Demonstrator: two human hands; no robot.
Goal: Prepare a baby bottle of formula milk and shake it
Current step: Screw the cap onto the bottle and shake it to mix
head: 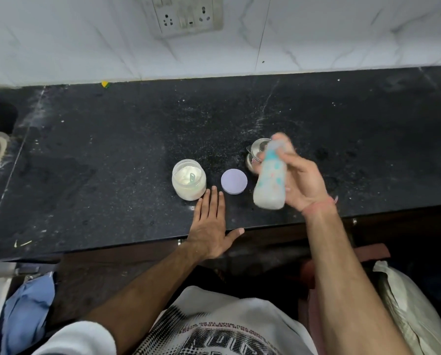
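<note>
Near edge of the black counter (112, 149): I see the left hand (210, 226) lying flat, fingers spread, holding nothing. Just right, raised above the counter, the right hand (301, 180) grips the baby bottle (269, 180), motion-blurred, milky inside. Beyond the left fingertips, an open jar of formula powder (188, 179) with scoop inside; its lilac lid (234, 181) lies between jar and bottle. Behind the bottle, a steel vessel (255, 152).
</note>
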